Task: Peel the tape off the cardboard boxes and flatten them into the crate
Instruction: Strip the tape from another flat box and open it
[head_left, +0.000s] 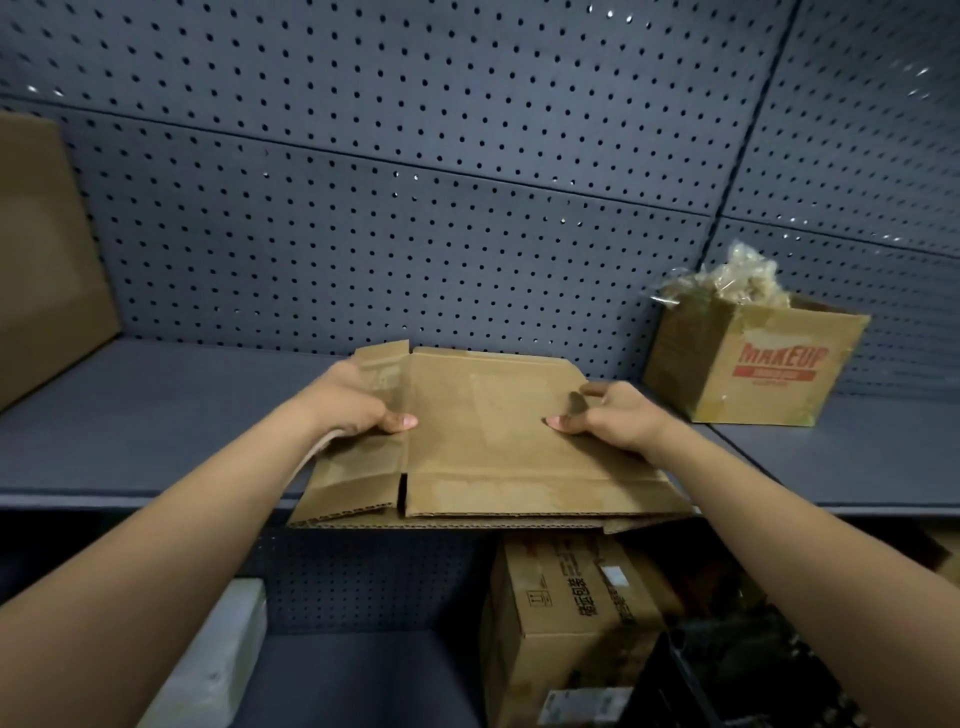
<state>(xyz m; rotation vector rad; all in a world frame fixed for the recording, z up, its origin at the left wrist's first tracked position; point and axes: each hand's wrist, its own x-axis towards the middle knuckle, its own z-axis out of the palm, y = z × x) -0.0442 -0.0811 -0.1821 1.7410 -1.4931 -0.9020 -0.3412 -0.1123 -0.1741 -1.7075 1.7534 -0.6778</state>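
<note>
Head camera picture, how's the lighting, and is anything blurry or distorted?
Head view: dim, flat light; pegboard seams bow from the wide lens; the flattened box gripped by the left hand and right hand is sharp; below the shelf, deep shadow; glints speckle the upper right.

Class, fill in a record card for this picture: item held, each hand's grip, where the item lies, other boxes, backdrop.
item held: flattened cardboard box
position: flat, near edge past the front of the shelf
left side: left hand grips it, thumb on top
right side: right hand grips it, thumb on top
other boxes: open MAKEUP box at right on the shelf, crumpled plastic sticking out; closed box on the lower level
backdrop: pegboard
</note>
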